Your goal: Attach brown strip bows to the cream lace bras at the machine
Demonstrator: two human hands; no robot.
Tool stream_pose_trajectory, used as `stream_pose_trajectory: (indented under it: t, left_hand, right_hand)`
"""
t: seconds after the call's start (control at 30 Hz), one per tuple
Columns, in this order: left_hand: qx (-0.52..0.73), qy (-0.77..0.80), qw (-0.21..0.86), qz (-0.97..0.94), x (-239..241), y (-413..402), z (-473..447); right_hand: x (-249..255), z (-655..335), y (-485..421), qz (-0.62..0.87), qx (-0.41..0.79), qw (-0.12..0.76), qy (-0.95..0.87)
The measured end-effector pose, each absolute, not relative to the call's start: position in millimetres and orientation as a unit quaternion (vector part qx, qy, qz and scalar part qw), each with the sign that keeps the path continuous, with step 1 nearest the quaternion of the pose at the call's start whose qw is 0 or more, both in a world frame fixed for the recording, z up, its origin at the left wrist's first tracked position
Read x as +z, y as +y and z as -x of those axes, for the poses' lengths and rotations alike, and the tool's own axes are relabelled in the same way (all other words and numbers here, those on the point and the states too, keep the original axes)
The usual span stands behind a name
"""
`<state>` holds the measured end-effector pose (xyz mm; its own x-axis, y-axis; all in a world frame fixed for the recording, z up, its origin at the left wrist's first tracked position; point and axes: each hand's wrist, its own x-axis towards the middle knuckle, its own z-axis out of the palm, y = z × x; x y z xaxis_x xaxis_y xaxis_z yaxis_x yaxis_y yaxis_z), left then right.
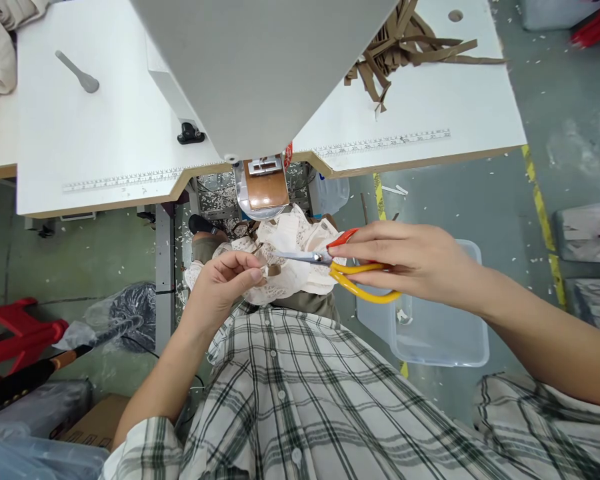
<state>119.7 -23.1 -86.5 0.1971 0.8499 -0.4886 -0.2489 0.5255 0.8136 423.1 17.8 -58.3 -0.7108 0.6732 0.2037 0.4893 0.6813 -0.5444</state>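
My right hand grips a pair of scissors with yellow and red handles, blades pointing left toward the lace. My left hand is pinched on a piece of cream lace fabric bunched in my lap, just where the scissor tips meet it. A small brown bit shows at the pinch. Above the lace sits the grey sewing machine, whose head and copper-coloured plate hang over the table's cut-out.
A white worktable with printed rulers carries a grey tool at left and brown strips at right. A clear plastic bin stands on the floor under my right hand. Red stool and black bag lie at left.
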Motion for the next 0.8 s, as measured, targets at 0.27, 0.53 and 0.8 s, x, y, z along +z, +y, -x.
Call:
stream_pose_trajectory:
  t: [0.27,0.53,0.8]
  left_hand:
    - [0.322,0.525,0.713,-0.335,-88.2,-20.6,-121.1]
    - [0.280,0.588,0.576,-0.494,-79.4,-10.2,-133.0]
    - [0.347,0.583,0.486,-0.551,-48.3,-7.3,-166.2]
  right_hand:
    - [-69.8,-455.9,39.9,0.492,0.167,0.174,-0.837]
    - [-99.7,-486.2,159.6,0.682,0.024,0.108,-0.723]
    - [-83.0,-384.4,45.6,0.316,0.460,0.216,-0.801]
